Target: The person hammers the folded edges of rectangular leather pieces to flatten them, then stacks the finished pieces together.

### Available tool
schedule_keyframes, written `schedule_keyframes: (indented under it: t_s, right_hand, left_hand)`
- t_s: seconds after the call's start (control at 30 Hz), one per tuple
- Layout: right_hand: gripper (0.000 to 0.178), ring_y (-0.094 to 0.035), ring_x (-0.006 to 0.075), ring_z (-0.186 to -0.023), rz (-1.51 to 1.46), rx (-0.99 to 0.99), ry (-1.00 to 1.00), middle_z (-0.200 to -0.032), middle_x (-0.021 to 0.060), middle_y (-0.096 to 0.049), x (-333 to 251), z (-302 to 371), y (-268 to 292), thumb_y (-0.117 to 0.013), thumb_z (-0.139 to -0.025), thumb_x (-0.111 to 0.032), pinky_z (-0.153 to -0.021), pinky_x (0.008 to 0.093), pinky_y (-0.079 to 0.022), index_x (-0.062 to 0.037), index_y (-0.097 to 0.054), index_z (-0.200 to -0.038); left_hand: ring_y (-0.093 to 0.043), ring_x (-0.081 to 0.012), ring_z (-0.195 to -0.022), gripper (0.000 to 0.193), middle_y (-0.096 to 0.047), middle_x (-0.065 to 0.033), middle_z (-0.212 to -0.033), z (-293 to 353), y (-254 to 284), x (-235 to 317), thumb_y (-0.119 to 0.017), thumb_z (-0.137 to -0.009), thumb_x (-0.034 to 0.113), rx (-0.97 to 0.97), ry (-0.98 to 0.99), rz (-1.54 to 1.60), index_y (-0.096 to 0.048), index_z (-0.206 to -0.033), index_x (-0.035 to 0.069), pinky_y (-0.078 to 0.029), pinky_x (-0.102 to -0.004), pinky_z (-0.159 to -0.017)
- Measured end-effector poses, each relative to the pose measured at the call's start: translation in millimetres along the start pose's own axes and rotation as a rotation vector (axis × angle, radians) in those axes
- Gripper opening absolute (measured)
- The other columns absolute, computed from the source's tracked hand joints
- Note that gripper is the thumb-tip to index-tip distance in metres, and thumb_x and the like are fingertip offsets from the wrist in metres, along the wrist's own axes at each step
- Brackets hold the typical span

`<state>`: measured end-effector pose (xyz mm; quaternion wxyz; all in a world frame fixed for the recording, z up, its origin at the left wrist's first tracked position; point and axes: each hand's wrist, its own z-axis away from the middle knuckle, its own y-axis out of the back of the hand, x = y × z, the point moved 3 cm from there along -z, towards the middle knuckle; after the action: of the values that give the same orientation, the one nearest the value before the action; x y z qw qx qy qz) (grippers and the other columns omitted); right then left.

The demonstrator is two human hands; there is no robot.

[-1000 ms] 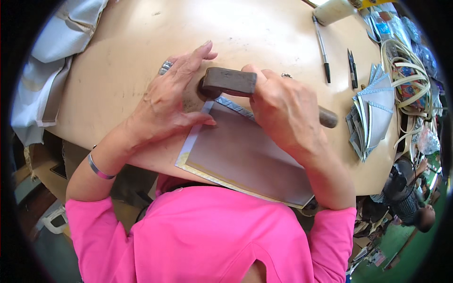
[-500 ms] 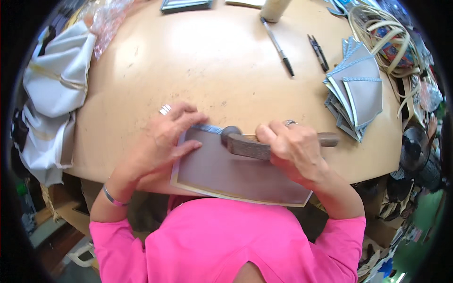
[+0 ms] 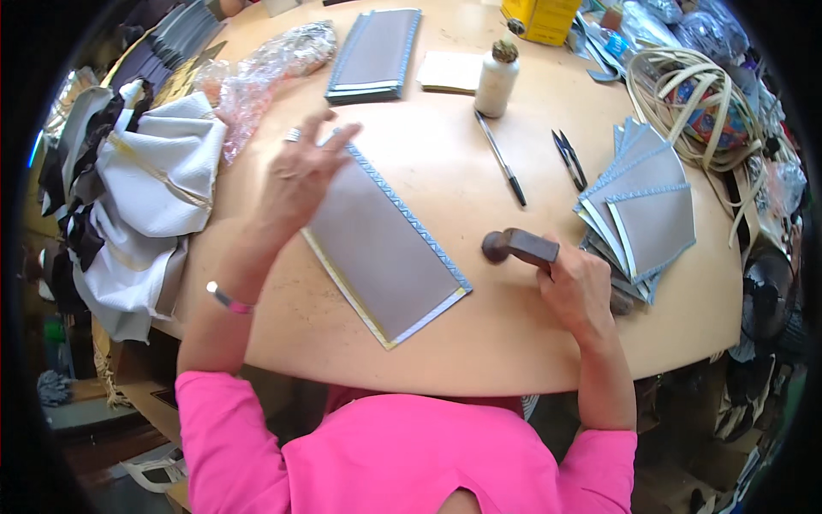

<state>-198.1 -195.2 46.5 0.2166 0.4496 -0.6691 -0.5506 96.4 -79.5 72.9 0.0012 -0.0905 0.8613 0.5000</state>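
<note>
Grey and blue-edged, the panel is lying slantwise on the surface, the left hand spreading at its far end, contact unclear; the right hand is gripping the hammer aside, seemingly keeping it clear.

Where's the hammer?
In the head view, the hammer is right of centre, gripped in the right hand, just below the pen.
</note>
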Motion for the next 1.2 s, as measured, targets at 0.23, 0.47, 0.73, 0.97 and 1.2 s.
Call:
schedule_keyframes:
  t_s: [0.23,0.47,0.73,0.97,1.2]
  right_hand:
    - [0.007,-0.058,0.0258,-0.054,0.056,0.056,0.023,-0.064,0.0070,-0.057,0,5,-5,-0.058,-0.075,-0.006,-0.048,0.0365,-0.046,-0.0101,-0.052,-0.077]
    - [0.008,-0.058,0.0255,-0.053,0.046,0.057,0.041,-0.063,0.0072,-0.056,0,6,-2,-0.058,-0.074,-0.005,-0.048,0.0364,-0.045,-0.0102,-0.053,-0.078]
    - [0.010,-0.058,0.0270,-0.055,0.047,0.067,0.013,-0.064,0.0077,-0.057,0,6,-2,-0.060,-0.073,-0.005,-0.051,0.0380,-0.046,-0.0103,-0.054,-0.079]
    - [0.014,-0.059,0.0283,-0.058,0.050,0.042,-0.022,-0.066,0.0090,-0.058,1,5,-3,-0.063,-0.071,-0.005,-0.052,0.0389,-0.047,-0.0103,-0.056,-0.082]
    - [0.023,-0.060,0.0294,-0.061,-0.002,0.038,0.006,-0.068,0.0102,-0.059,0,3,2,-0.064,-0.069,-0.004,-0.054,0.0391,-0.047,-0.0094,-0.059,-0.090]
  left_hand:
    - [-0.051,-0.0378,-0.111,0.046,-0.046,-0.0193,-0.128,15,-36,48,-0.059,-0.080,0.038,-0.400,0.301,0.025,-0.052,-0.113,0.008,-0.044,-0.0431,-0.090]
    - [-0.048,-0.0388,-0.112,0.028,-0.045,-0.0188,-0.129,54,-5,26,-0.053,-0.073,0.004,-0.477,0.203,0.164,-0.050,-0.100,0.004,-0.043,-0.0430,-0.090]
    - [-0.055,-0.0330,-0.091,0.045,-0.053,-0.0137,-0.107,77,-5,3,-0.047,-0.075,-0.008,-0.256,0.134,0.049,-0.049,-0.119,0.002,-0.047,-0.0390,-0.076]
    - [-0.055,-0.0304,-0.089,0.037,-0.052,-0.0136,-0.102,73,3,9,-0.051,-0.075,-0.006,-0.385,0.097,0.031,-0.055,-0.111,-0.001,-0.047,-0.0370,-0.074]
    - [-0.057,-0.0316,-0.090,0.032,-0.055,-0.0157,-0.102,84,16,33,-0.049,-0.075,-0.006,-0.215,-0.002,0.295,-0.058,-0.106,-0.002,-0.047,-0.0385,-0.079]
